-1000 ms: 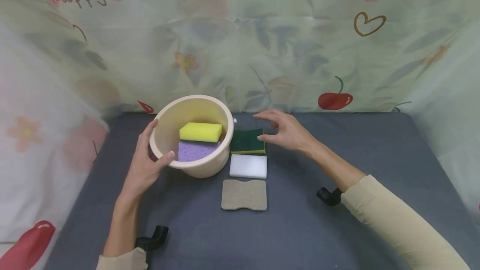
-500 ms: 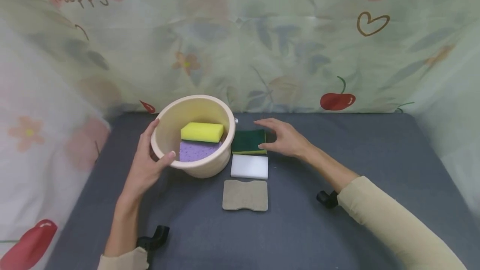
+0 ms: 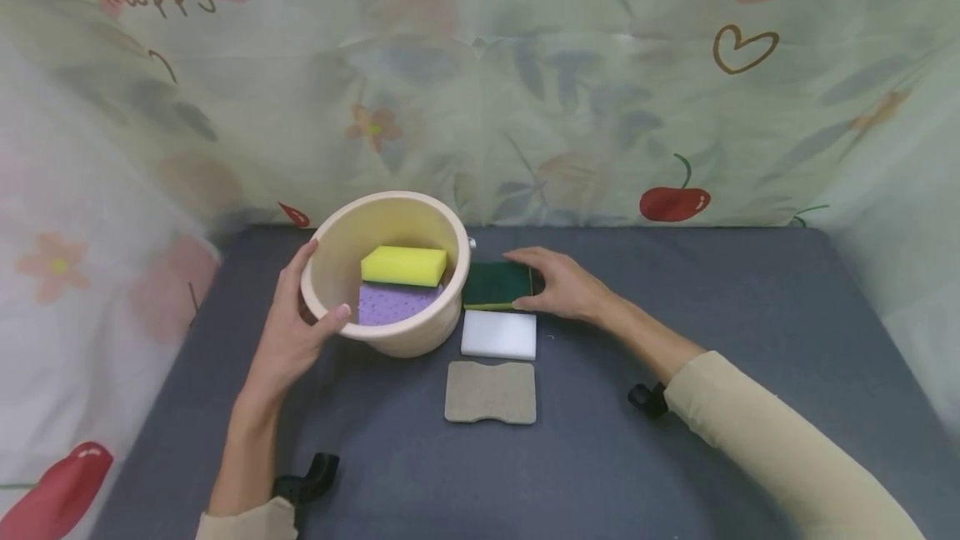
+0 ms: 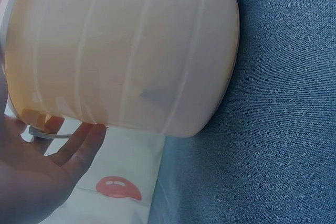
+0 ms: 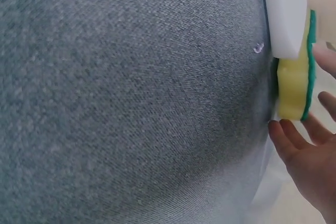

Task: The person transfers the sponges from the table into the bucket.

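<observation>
My left hand (image 3: 287,336) grips the rim of a cream plastic bucket (image 3: 408,343), thumb over the near edge. The bucket leans slightly toward me in the head view; in the left wrist view, fingers (image 4: 86,145) lie along its ribbed outside. Inside sit a yellow sponge (image 3: 403,267) with a dark underside and a purple sponge (image 3: 393,304). My right hand (image 3: 572,288) spans the right end of a scouring sponge (image 3: 495,283), green on top and yellow below. Thumb and fingers are spread at its front and back edges, and the sponge (image 5: 293,87) lies flat.
In front of the scouring sponge lie a white block (image 3: 498,334) and a grey-brown notched pad (image 3: 490,392), in a row on the dark blue-grey tabletop (image 3: 600,457). A patterned curtain (image 3: 480,107) rises behind the table. Black wrist mounts (image 3: 307,477) hang below the forearms.
My right hand has moved down and slightly left, from above the scouring sponge to around its right end. The left hand and bucket stay in place.
</observation>
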`<state>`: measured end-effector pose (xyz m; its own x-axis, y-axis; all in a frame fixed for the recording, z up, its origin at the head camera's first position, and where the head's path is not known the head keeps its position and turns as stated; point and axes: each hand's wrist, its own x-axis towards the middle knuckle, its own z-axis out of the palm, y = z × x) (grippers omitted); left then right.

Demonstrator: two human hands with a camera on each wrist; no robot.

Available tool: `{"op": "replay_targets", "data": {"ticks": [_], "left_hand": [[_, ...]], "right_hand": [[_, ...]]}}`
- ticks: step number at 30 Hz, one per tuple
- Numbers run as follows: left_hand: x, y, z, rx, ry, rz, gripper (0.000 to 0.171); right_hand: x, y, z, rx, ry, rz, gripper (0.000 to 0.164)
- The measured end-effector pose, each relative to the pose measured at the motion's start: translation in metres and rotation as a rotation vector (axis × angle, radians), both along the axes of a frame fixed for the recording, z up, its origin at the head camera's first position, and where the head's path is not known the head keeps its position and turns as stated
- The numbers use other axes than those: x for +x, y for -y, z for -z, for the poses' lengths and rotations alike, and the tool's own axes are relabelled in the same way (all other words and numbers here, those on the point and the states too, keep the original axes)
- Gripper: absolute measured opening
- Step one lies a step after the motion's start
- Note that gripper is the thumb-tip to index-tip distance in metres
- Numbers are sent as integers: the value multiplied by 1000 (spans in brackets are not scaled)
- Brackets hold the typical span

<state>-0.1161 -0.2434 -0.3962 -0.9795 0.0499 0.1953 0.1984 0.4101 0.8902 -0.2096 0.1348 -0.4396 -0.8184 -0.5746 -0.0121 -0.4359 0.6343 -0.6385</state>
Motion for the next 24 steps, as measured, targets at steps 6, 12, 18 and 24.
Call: {"op": "replay_targets", "data": {"ticks": [6,12,18,24], "left_hand": [[-1,0,1,12,0,5,91],[0,1,1,25,-2,4,91],[0,1,1,22,4,-2,91],[-1,0,0,33,5,6,90]], "right_hand": [[0,3,2,34,-3,0,72],[0,6,5,43,-23,-3,73],[-1,7,9,60,-48,5,72],[-2,4,10,80,-59,18,71]]}}
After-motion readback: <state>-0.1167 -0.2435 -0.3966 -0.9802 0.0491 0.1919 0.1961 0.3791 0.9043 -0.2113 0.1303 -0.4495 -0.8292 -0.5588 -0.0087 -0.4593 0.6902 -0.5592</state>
